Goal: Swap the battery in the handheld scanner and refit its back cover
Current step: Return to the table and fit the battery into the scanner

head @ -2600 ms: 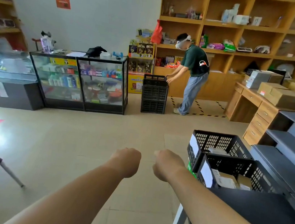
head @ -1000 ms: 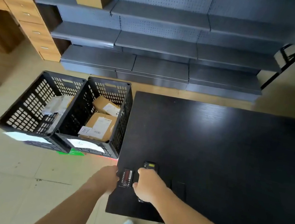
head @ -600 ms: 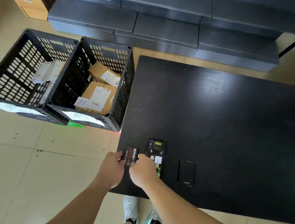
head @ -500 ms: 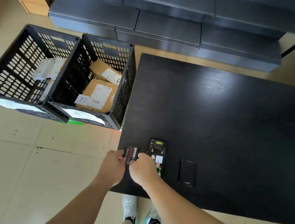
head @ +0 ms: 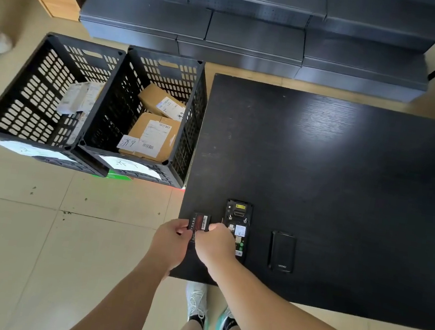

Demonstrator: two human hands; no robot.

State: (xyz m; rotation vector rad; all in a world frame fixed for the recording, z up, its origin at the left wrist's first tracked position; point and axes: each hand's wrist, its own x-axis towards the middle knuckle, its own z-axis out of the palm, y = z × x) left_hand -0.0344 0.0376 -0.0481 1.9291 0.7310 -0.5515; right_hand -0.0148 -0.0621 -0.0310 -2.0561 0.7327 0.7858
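- Looking down through the head camera, we held the battery [head: 199, 223] between our left hand [head: 171, 239] and right hand [head: 215, 244], fingers of both pinched on its edges, just above the near left corner of the black table [head: 350, 169].
- Beside it, the handheld scanner [head: 237, 227] lay face down with its battery bay open and empty, partly under our right hand.
- Apart to the right lay the back cover [head: 281, 251], untouched on the table.
- We judged the battery-fitting step in hand: next, the contacts needed lining up with the bay, then the pack pressing flat before the cover.
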